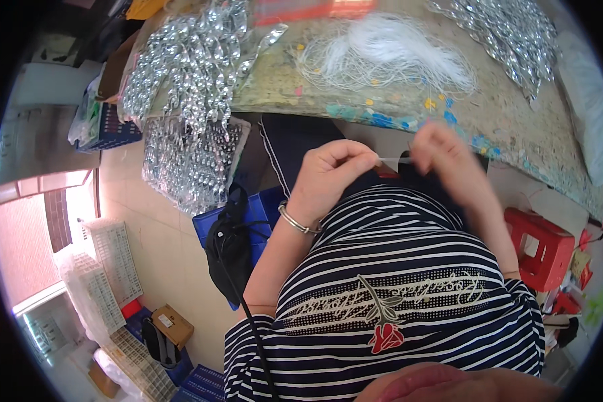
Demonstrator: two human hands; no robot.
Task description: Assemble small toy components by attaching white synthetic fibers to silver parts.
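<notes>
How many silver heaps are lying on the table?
2: the left heap, overhanging the table edge, and the right heap. More may be out of view.

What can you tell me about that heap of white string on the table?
The white string lies in a loose, tangled heap of many thin strands, packed densely in the middle, with stray loops spreading at the left and front edges. It looks smooth, perhaps synthetic, but the material is hard to tell. It rests on the worn, paint-spotted table, between a left silver heap and a right silver heap. Neither the left hand nor the right hand touches it.
</notes>
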